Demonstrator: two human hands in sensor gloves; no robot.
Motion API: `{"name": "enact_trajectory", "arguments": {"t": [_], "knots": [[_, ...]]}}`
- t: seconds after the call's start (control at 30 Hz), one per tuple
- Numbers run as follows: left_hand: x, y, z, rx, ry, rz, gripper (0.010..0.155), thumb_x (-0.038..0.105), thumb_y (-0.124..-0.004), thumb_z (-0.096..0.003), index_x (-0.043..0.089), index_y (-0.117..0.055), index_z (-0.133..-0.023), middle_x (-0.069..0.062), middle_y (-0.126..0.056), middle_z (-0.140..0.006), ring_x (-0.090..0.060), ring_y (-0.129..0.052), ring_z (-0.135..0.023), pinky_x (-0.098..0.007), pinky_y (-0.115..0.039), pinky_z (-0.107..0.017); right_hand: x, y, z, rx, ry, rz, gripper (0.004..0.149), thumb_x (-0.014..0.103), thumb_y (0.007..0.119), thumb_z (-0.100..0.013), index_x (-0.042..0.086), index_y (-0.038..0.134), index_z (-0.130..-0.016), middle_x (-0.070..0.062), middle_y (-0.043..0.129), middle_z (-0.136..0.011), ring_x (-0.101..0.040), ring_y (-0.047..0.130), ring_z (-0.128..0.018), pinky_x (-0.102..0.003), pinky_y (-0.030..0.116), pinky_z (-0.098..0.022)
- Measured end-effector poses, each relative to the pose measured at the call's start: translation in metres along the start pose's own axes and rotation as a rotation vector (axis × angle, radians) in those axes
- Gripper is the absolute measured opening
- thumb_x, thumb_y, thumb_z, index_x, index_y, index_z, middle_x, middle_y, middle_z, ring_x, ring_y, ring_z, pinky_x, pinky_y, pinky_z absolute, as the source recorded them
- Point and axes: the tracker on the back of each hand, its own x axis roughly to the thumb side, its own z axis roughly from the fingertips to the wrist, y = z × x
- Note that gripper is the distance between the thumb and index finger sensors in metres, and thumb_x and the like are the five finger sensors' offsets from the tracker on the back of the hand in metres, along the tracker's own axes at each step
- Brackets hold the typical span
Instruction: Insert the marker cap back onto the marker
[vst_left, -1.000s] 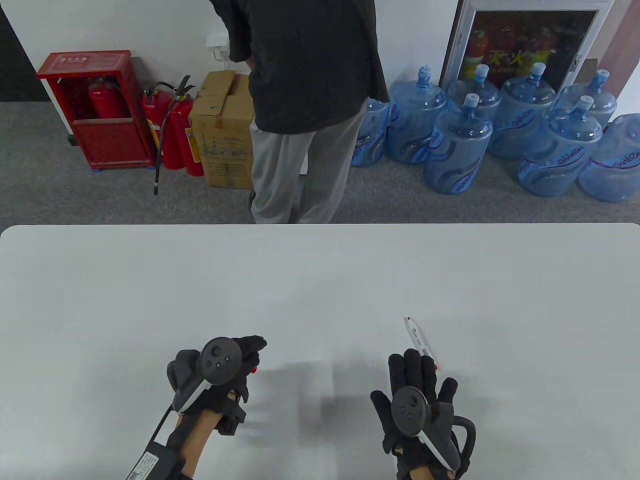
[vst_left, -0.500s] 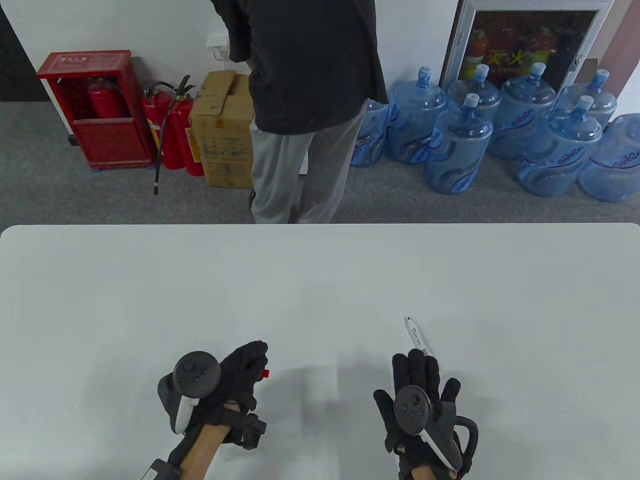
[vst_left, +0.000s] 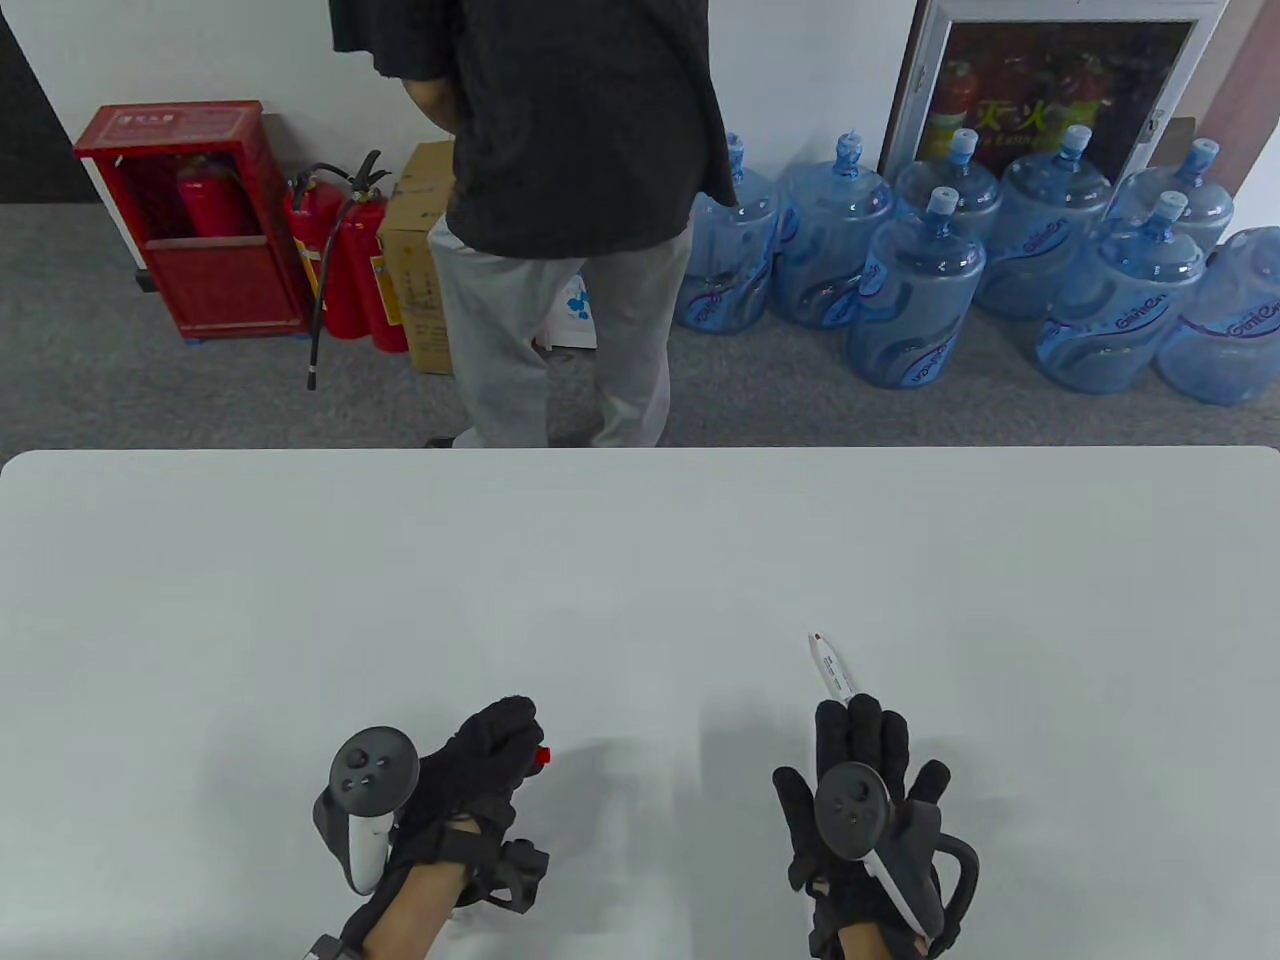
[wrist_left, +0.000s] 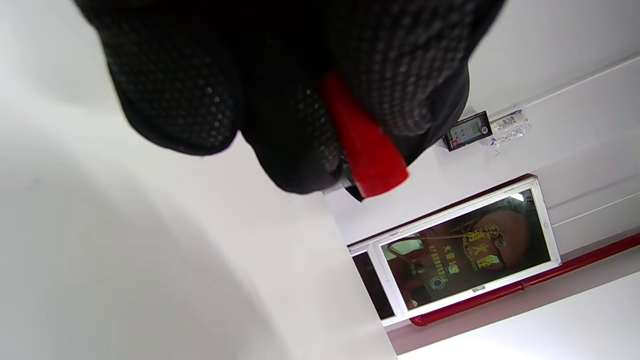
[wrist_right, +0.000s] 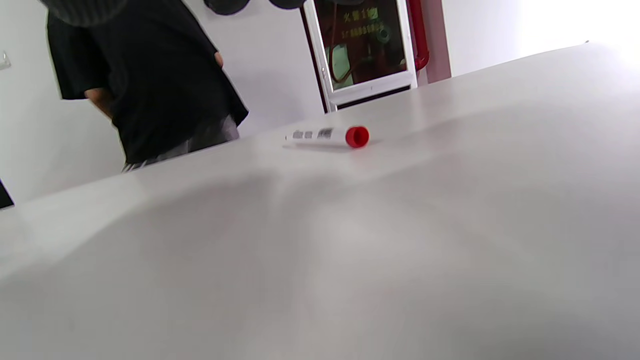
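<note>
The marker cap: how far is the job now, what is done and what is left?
Done: the left hand grips the red marker cap, lifted off the table. In hand: the right hand, fingers spread, hovers over the rear end of the marker, which lies uncapped on the table; no grip is visible. Left: grasp the marker, bring both together and push the cap on.

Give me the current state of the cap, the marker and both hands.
Red cap: held in left hand's fingers, off the marker.
Marker: uncapped, lying flat on the table.
Left hand: grips the cap.
Right hand: fingers spread above the marker's near end, holding nothing.
</note>
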Motion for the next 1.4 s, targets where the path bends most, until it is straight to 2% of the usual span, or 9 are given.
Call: {"name": "enact_trajectory", "arguments": {"t": [0.13, 0.3, 0.47, 0.57, 0.67, 0.87, 0.97, 1.13, 1.4], "knots": [[-0.002, -0.002, 0.004, -0.041, 0.016, 0.045, 0.054, 0.024, -0.095, -0.0382, 0.03, -0.081, -0.09, 0.001, -0.098, -0.088, -0.019, -0.114, -0.065, -0.045, -0.095, -0.051, 0.006, -0.01, -0.014, -0.028, 0.045, 0.06, 0.079, 0.068, 0.054, -0.042, 0.036, 0.027, -0.109, 0.002, 0.022, -0.12, -0.026, 0.026, -0.111, -0.061, 0.029, -0.073], [0.0, 0.001, 0.004, -0.038, 0.002, 0.06, 0.055, 0.021, -0.095, -0.0383, 0.03, -0.08, -0.091, 0.001, -0.097, -0.091, -0.02, -0.113, -0.067, -0.045, -0.094, -0.052, 0.011, -0.018, -0.05, -0.018, 0.104, 0.199, 0.081, 0.069, 0.057, -0.042, 0.036, 0.027, -0.109, 0.001, 0.024, -0.121, -0.027, 0.029, -0.112, -0.062, 0.034, -0.074], [-0.002, 0.006, 0.006, -0.003, 0.033, 0.083, 0.047, 0.028, -0.09, -0.0405, 0.031, -0.084, -0.087, 0.003, -0.102, -0.083, -0.017, -0.115, -0.057, -0.041, -0.096, -0.047, 0.005, -0.025, -0.085, 0.005, 0.206, 0.233, 0.08, 0.068, 0.061, -0.041, 0.036, 0.032, -0.109, 0.002, 0.034, -0.121, -0.027, 0.038, -0.112, -0.062, 0.04, -0.074], [-0.005, 0.005, 0.006, 0.013, 0.062, 0.091, 0.044, 0.033, -0.088, -0.0412, 0.031, -0.086, -0.085, 0.004, -0.104, -0.078, -0.015, -0.116, -0.049, -0.039, -0.098, -0.044, 0.006, -0.02, -0.099, 0.062, 0.258, 0.298, 0.078, 0.067, 0.063, -0.04, 0.035, 0.041, -0.108, 0.002, 0.048, -0.119, -0.026, 0.056, -0.11, -0.061, 0.048, -0.074], [-0.006, 0.004, 0.006, 0.011, 0.067, 0.086, 0.043, 0.035, -0.086, -0.0415, 0.031, -0.086, -0.085, 0.004, -0.105, -0.076, -0.013, -0.116, -0.046, -0.038, -0.098, -0.043, 0.009, -0.012, -0.107, 0.09, 0.275, 0.351, 0.077, 0.067, 0.066, -0.039, 0.035, 0.048, -0.106, 0.004, 0.06, -0.114, -0.023, 0.071, -0.103, -0.06, 0.053, -0.074], [-0.004, 0.003, 0.007, -0.012, 0.063, 0.107, 0.043, 0.04, -0.086, -0.0403, 0.032, -0.088, -0.083, 0.005, -0.107, -0.073, -0.009, -0.117, -0.04, -0.036, -0.099, -0.042, 0.014, 0.015, -0.12, 0.14, 0.321, 0.415, 0.074, 0.063, 0.074, -0.037, 0.033, 0.058, -0.103, 0.005, 0.073, -0.107, -0.021, 0.083, -0.092, -0.057, 0.059, -0.072], [-0.004, 0.005, 0.007, -0.008, 0.058, 0.108, 0.043, 0.038, -0.089, -0.0394, 0.032, -0.088, -0.082, 0.005, -0.107, -0.074, -0.01, -0.117, -0.042, -0.037, -0.099, -0.042, 0.012, 0.026, -0.123, 0.158, 0.345, 0.433, 0.072, 0.061, 0.078, -0.036, 0.032, 0.062, -0.101, 0.005, 0.078, -0.103, -0.022, 0.087, -0.087, -0.057, 0.061, -0.072], [-0.005, 0.004, 0.005, -0.019, 0.061, 0.08, 0.046, 0.032, -0.093, -0.0393, 0.032, -0.086, -0.085, 0.005, -0.104, -0.08, -0.015, -0.117, -0.054, -0.04, -0.097, -0.047, 0.013, 0.025, -0.122, 0.107, 0.326, 0.427, 0.065, 0.055, 0.082, -0.036, 0.032, 0.07, -0.096, 0.006, 0.085, -0.095, -0.02, 0.092, -0.08, -0.056, 0.064, -0.07], [-0.003, 0.0, 0.005, -0.033, 0.059, 0.061, 0.05, 0.026, -0.094, -0.0393, 0.032, -0.083, -0.088, 0.003, -0.1, -0.086, -0.019, -0.114, -0.061, -0.042, -0.094, -0.051, 0.017, 0.029, -0.128, 0.054, 0.253, 0.445, 0.051, 0.046, 0.085, -0.036, 0.03, 0.084, -0.085, 0.004, 0.098, -0.079, -0.019, 0.101, -0.066, -0.057, 0.069, -0.068]]}}
